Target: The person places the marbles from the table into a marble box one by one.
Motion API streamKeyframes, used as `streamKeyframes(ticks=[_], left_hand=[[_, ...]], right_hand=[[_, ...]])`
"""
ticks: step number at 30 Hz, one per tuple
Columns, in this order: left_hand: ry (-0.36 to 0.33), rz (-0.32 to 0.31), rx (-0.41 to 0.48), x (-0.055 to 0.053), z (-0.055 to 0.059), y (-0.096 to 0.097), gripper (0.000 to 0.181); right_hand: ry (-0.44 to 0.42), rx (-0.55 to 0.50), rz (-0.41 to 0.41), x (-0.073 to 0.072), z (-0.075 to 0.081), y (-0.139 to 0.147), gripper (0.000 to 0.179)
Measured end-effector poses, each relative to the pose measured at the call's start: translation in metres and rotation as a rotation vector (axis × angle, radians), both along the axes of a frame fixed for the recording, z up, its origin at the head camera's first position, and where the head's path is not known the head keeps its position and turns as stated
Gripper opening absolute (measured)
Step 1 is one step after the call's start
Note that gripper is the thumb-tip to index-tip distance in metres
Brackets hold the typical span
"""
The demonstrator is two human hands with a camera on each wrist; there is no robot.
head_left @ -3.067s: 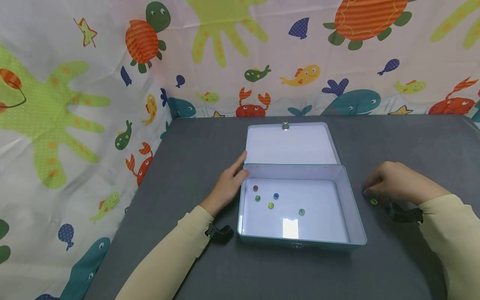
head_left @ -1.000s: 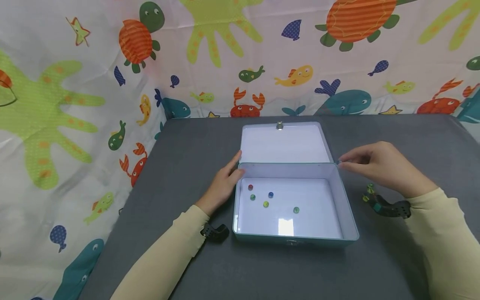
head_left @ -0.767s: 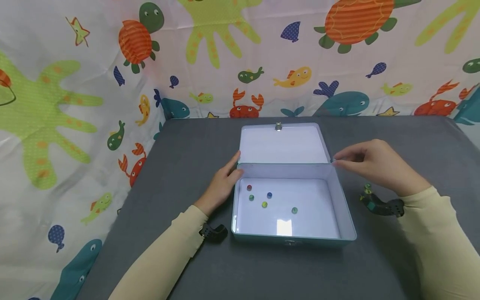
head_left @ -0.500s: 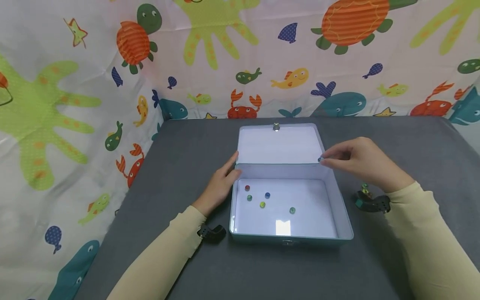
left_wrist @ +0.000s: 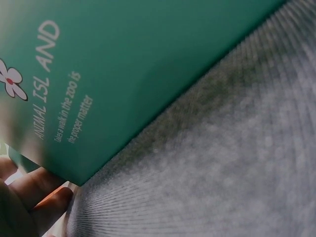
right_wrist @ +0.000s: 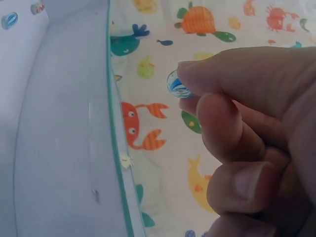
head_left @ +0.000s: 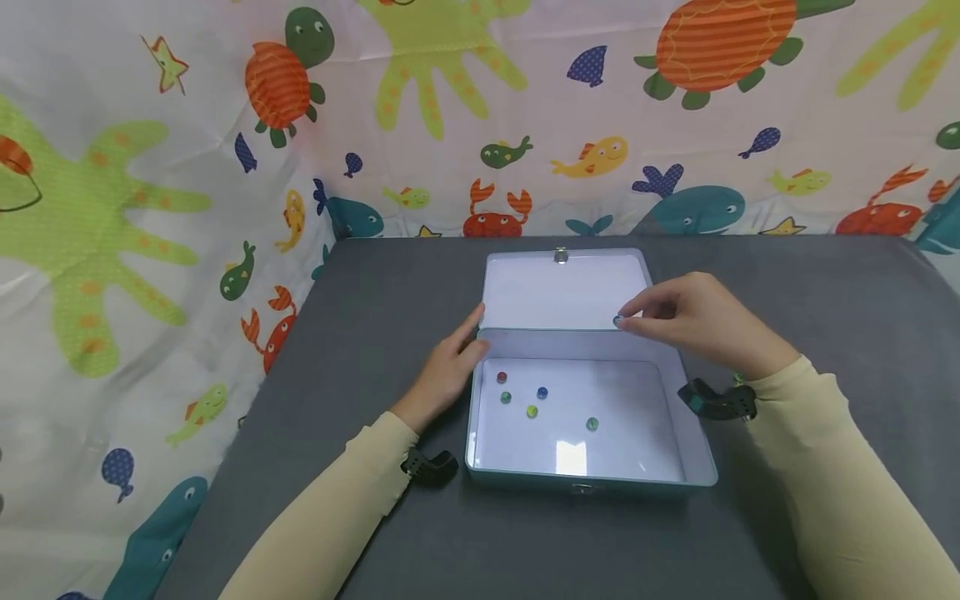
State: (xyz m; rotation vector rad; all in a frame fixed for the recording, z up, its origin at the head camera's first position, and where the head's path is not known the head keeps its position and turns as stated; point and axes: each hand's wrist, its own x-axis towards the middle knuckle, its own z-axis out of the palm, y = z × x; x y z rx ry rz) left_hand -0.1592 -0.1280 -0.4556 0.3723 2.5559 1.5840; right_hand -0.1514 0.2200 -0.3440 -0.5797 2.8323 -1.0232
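An open tin box with a pale inside and a green outside lies on the table, its lid folded back flat. My left hand rests against the box's back left corner, fingers stretched out, thumb at the rim. My right hand pinches a clear glass marble with a blue swirl between thumb and fingertips, above the hinge side of the box. On the box floor sit several marbles: a red one, a blue one, a yellow one and green ones.
Beside the box, a green marble shows partly behind the right wrist's camera band. A grey cloth covers the table. A curtain printed with sea animals hangs at the back and left.
My right hand has picked up the blue-swirled marble from right of the box and carried it left over the hinge line. The left hand has stayed at the box.
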Motion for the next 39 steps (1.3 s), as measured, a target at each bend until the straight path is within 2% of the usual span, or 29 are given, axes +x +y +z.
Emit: streamKeyframes(ticks=[8,17,24,29,39], left_hand=[[0.003,0.012,-0.017,0.0,-0.001,0.001,0.067],[0.014,0.01,0.002,0.002,0.001,0.002,0.066],[0.005,0.017,-0.026,0.0,0.0,0.0,0.067],[-0.004,0.027,-0.036,-0.001,0.0,-0.001,0.066],[-0.003,0.027,-0.023,0.0,0.0,0.001,0.067]], right_hand=[[-0.005,-0.003,0.044,-0.006,-0.006,-0.021,0.017],[-0.008,-0.015,0.072,-0.011,-0.01,-0.037,0.017],[-0.072,-0.041,0.097,-0.014,-0.016,-0.052,0.016],[-0.087,-0.057,0.116,-0.016,-0.022,-0.059,0.013],[-0.034,-0.074,0.184,-0.022,-0.023,-0.072,0.01]])
